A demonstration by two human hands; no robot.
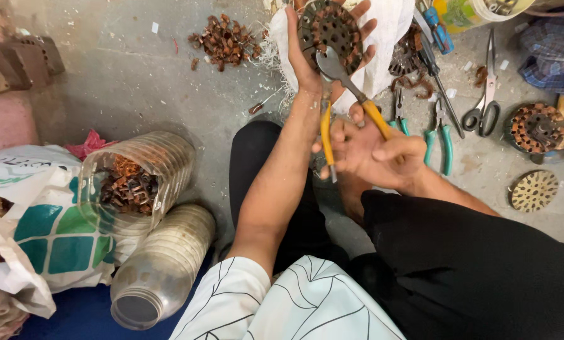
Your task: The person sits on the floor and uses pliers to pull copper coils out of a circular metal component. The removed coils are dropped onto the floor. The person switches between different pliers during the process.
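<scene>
1. The left hand (319, 47) holds the round metal core (330, 28) upright, with the fingers curled around its rim, above the grey floor (137, 82).
2. The right hand (370, 151) is closed on the yellow handles of the pliers (345, 82); the pliers' head touches the lower edge of the core.
3. It seems best to keep the core steady and grip only one piece at a time.
4. Near are scissors (483, 94), green pliers (442, 135), a copper scrap pile (225, 41) and two plastic jars (137, 182); nothing blocks the hands.
</scene>
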